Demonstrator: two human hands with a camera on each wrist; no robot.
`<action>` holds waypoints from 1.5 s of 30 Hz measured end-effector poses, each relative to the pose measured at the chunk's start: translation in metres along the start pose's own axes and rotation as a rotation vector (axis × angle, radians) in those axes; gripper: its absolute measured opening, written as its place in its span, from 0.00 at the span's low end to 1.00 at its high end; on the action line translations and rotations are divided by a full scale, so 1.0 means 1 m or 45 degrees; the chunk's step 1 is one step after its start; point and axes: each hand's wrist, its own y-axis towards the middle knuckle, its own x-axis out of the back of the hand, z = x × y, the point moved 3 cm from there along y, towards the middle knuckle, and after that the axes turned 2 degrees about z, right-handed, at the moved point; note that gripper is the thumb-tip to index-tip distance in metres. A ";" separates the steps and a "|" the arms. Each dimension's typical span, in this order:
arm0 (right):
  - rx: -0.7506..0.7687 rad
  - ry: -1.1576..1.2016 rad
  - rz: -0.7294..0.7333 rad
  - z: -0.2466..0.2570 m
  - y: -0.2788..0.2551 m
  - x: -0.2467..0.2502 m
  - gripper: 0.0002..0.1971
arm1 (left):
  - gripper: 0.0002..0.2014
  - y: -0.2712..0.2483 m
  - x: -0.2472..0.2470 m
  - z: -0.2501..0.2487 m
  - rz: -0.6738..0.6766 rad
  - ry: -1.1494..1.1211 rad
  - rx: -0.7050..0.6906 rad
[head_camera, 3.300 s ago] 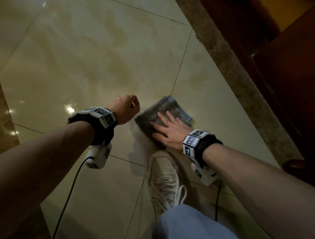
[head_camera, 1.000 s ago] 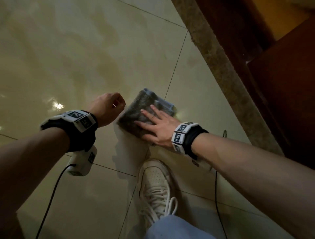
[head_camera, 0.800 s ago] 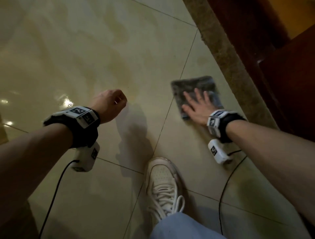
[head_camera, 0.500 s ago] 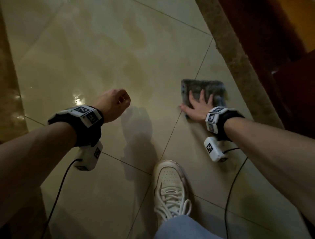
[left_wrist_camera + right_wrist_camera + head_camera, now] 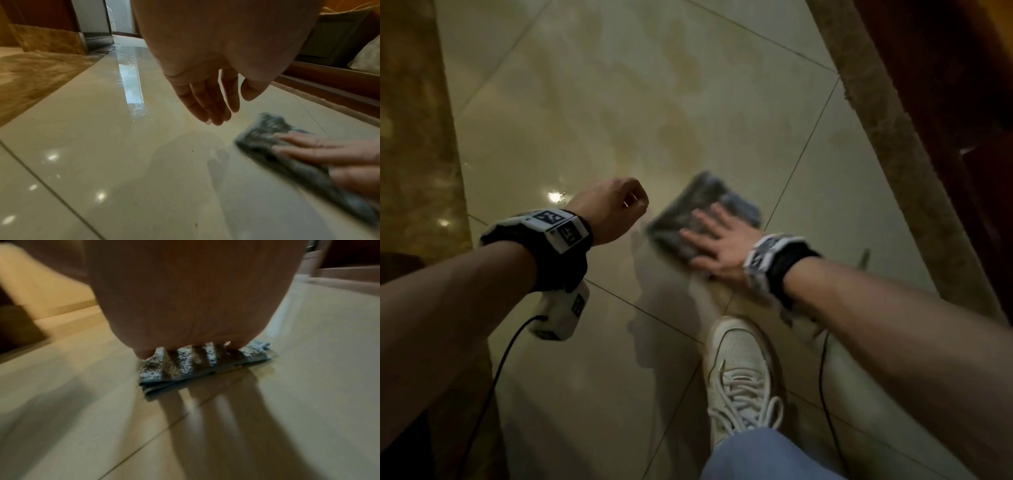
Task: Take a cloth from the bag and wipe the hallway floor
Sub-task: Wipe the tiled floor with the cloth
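Note:
A folded grey-blue cloth (image 5: 697, 205) lies on the glossy cream tile floor (image 5: 602, 102). My right hand (image 5: 714, 236) presses flat on the cloth, fingers straight and spread; the picture is blurred there. In the right wrist view the cloth (image 5: 183, 368) shows under my palm, my fingers casting striped shadows on it. My left hand (image 5: 619, 205) hovers just left of the cloth, above the floor, holding nothing. The left wrist view shows its fingers (image 5: 207, 104) hanging relaxed, with the cloth (image 5: 265, 129) and my right hand (image 5: 329, 151) at the lower right.
My white sneaker (image 5: 739, 370) and jeans knee (image 5: 767, 455) are just behind the cloth. A speckled stone strip (image 5: 893, 171) and dark wood (image 5: 962, 102) border the right; a marbled brown strip (image 5: 414, 137) borders the left. Wrist cables trail on the floor.
My right hand slid the cloth out right toward the stone strip, then back left beside my left hand. The left hand stayed hovering.

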 end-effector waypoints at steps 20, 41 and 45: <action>0.403 -0.320 0.053 0.151 0.046 0.001 0.42 | 0.11 -0.046 0.025 0.078 -0.129 -0.084 0.136; -0.146 0.212 -0.086 0.084 0.076 0.051 0.45 | 0.12 -0.078 0.021 0.120 -0.104 -0.152 0.281; 0.333 -0.218 0.029 0.168 0.072 0.027 0.42 | 0.11 -0.081 0.024 0.132 -0.116 -0.139 0.321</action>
